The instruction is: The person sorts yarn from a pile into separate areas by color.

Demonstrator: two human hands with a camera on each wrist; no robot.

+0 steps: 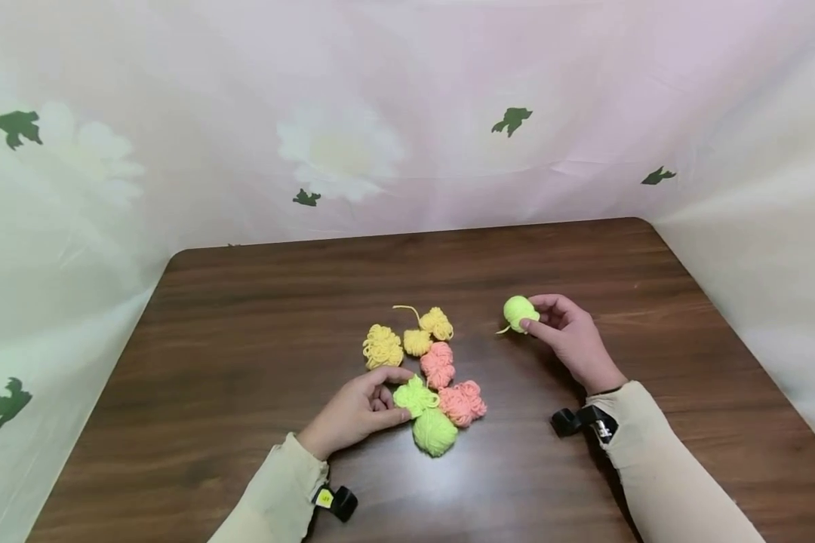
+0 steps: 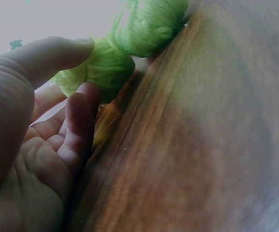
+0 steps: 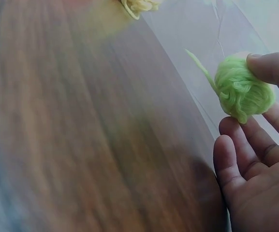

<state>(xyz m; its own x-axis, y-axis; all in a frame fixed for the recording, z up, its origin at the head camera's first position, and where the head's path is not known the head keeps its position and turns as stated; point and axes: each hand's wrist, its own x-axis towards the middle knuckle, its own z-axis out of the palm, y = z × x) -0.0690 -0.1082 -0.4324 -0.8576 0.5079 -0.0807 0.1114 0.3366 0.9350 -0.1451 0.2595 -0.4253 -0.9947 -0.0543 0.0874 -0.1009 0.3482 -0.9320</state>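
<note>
My right hand [image 1: 573, 339] pinches a small lime-green yarn ball [image 1: 519, 312] between thumb and fingers, right of the other yarn; a loose tail sticks out from it. My left hand [image 1: 363, 409] pinches a light-green yarn bundle [image 1: 414, 396] with loopy ends. Against that bundle's near side sits a rounder green yarn ball [image 1: 435, 434]. In the left wrist view, the thumb presses on the pinched bundle [image 2: 108, 72], with the round ball [image 2: 151, 26] beyond. In the right wrist view, the held ball [image 3: 243, 89] is between thumb and fingertips.
Two pink yarn bundles, one upper [image 1: 438, 365] and one lower [image 1: 463, 403], lie beside the green ones. Behind are a loopy yellow bundle [image 1: 383, 347] and two smaller yellow pieces [image 1: 417, 342]. All are on a brown wooden table [image 1: 244, 317] with a floral cloth [image 1: 407, 90] behind it.
</note>
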